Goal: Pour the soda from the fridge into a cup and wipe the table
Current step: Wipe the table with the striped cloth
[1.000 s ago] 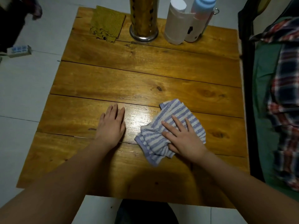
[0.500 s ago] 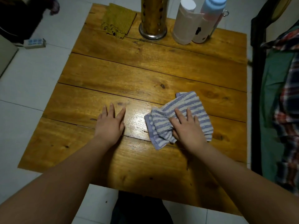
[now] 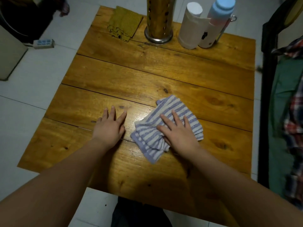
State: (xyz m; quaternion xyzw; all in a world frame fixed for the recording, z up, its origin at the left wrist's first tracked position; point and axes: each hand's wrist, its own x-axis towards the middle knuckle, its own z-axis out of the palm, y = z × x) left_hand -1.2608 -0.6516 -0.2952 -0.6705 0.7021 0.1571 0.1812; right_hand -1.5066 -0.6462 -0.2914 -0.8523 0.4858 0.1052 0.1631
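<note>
The right hand pressed flat on the striped cloth, lying diagonally at centre frame, the left hand spread empty just beside it on the table.

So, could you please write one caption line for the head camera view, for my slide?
Right hand presses a striped cloth flat on the wooden table; left hand rests beside it.
</note>
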